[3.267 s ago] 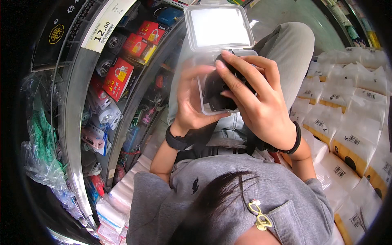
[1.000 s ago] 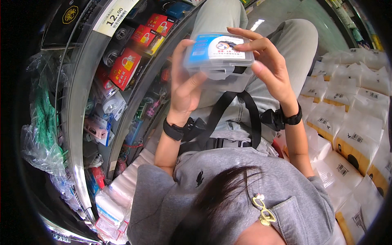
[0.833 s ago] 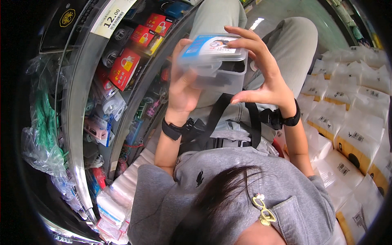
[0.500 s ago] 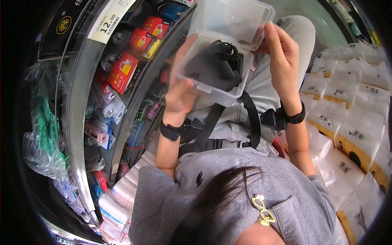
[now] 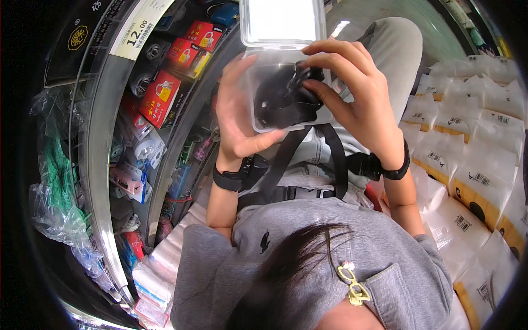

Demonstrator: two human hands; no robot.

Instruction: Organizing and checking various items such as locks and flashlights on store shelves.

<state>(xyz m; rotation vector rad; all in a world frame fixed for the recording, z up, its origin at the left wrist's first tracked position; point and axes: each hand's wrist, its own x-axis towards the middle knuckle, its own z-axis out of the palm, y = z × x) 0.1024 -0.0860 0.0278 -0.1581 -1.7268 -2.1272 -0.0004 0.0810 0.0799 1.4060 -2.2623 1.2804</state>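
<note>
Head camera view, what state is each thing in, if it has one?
Clear plastic box: open
Lid: raised
Black item: inside the box
Left hand: gripping the box
Right hand: pinching the black item
Red boxes: shelved
Green bundle: bagged
White packs: set in rows

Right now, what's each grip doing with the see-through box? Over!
Left grip holding clear box. Right grip pinching black item inside. Lid open, not in the way.

Smooth clear plastic box, matt cloth shirt, glossy cartons.
</note>
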